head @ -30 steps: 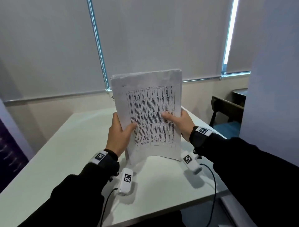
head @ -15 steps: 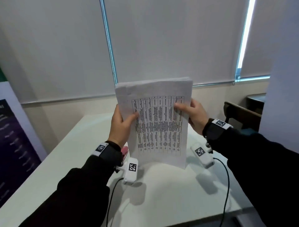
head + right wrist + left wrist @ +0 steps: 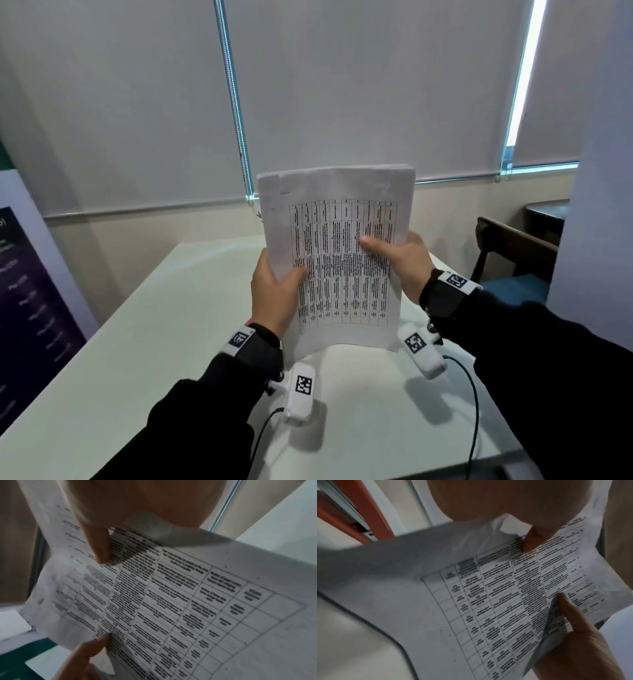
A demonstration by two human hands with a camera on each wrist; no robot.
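Paper stack (image 3: 335, 260) held upright above white table (image 3: 164, 329), bottom edge near tabletop. Left hand (image 3: 274, 301) pinched left edge, thumb on front, fingers hidden behind; right hand (image 3: 400, 263) pinched right edge same way. Top sheet bore printed grid; we found wording too blurred to read.

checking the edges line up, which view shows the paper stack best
The head view: the whole paper stack shows upright between left hand and right hand. Both wrist views show only part of it, close and blurred.
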